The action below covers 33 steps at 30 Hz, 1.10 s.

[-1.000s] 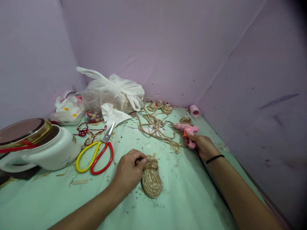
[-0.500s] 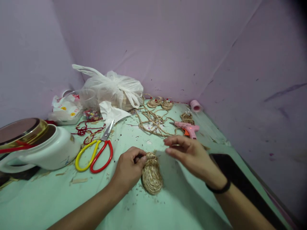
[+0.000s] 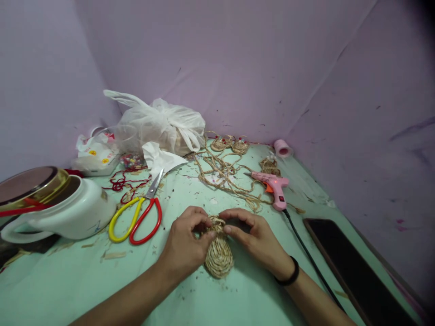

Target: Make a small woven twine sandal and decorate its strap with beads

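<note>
A small woven straw slipper (image 3: 219, 258) lies on the light green tabletop, its wide rounded end towards me. My left hand (image 3: 190, 235) grips its upper left side near the band, thumb and fingers closed. From the other side, my right hand (image 3: 253, 233) pinches the narrow far end between thumb and fingertips. Fingers partly cover that end. Beyond my right hand rests a pink glue gun (image 3: 273, 183) with a small lit red light. To the left of my left hand lie scissors (image 3: 144, 213) with one yellow and one red handle, blades pointing away.
Straw cord (image 3: 220, 170) lies tangled behind the slipper, with small beaded slippers (image 3: 240, 146) farther back. A white teapot (image 3: 81, 213) stands at left, a black phone (image 3: 346, 258) at right. A white plastic bag (image 3: 159, 124) and a pink roll (image 3: 282, 148) are near the wall.
My right hand has come left and down from beside the glue gun onto the slipper's far end. My left hand keeps its hold, its thumb now farther across the band.
</note>
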{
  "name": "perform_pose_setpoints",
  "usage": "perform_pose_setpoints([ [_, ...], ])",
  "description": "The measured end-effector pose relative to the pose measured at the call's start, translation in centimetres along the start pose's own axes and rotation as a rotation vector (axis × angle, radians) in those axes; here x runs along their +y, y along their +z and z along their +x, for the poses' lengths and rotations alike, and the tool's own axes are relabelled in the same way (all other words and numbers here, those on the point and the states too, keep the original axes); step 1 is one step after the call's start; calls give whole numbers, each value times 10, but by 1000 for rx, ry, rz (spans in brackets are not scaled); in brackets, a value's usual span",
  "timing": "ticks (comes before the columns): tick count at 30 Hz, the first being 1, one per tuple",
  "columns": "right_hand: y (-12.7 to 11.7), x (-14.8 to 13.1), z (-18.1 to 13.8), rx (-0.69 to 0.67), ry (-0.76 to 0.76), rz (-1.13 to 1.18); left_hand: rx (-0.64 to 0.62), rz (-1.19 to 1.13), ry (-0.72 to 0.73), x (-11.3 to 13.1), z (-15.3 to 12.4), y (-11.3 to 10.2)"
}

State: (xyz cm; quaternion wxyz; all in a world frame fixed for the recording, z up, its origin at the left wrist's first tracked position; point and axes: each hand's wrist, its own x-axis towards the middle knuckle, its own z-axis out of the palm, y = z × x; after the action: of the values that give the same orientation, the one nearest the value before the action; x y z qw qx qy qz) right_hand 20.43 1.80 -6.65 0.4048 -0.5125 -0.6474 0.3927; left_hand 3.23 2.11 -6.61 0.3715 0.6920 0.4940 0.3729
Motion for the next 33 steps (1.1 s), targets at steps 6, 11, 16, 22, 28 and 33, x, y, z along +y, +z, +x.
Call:
perform_pose_setpoints([
  [6,2,0,0,-5,-8,-71,0,-63,-16,-1,1,-2],
  [11,3,0,-1,-21,-50,-117,-41,-91,-17,0,1,-4],
  [16,5,0,-1,-31,-85,-150,-31,-131,-54,-2,2,-2],
  [22,6,-1,-2,-25,-99,-144,-12,-142,-60,-1,4,-1],
  [28,6,0,-2,-14,-101,-157,5,-147,-83,0,4,-1],
  [33,6,0,-3,-10,-99,-164,16,-147,-72,0,3,0],
])
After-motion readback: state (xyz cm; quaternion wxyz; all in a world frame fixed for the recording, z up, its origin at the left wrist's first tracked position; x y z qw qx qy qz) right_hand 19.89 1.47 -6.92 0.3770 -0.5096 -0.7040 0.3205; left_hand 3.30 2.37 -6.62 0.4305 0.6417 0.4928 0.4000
